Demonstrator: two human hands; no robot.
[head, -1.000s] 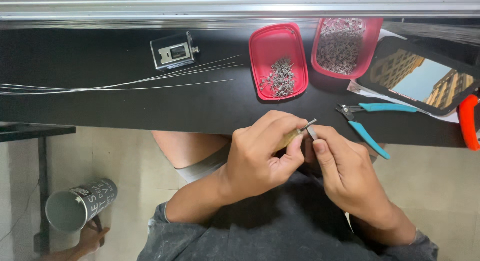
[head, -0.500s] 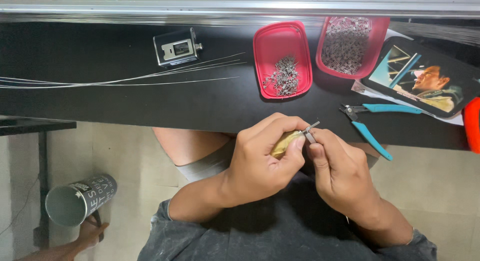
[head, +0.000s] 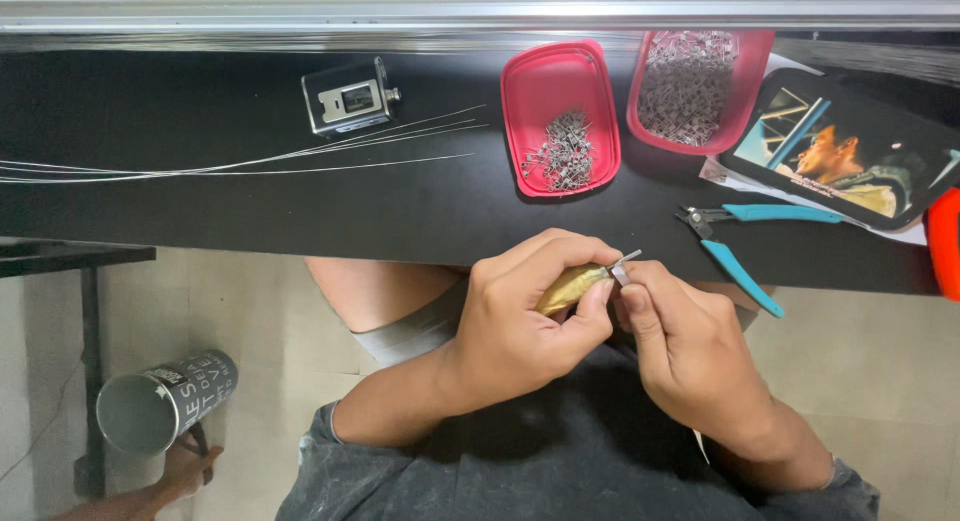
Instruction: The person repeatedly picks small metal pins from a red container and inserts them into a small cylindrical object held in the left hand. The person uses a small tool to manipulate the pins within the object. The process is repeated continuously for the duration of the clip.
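Left hand (head: 520,316) gripping yellow tool (head: 568,287), red trays (head: 540,81) behind

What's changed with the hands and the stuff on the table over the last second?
Very little. The picture on the tablet screen changed. Left hand still grips the yellow-handled tool, and right hand still pinches a small metal piece at its tip. Red trays, blue pliers and wires stayed put.

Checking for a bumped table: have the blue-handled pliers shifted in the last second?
No. The pliers lie at the same spot relative to the red tray and the table's edge; only the head camera drifted.
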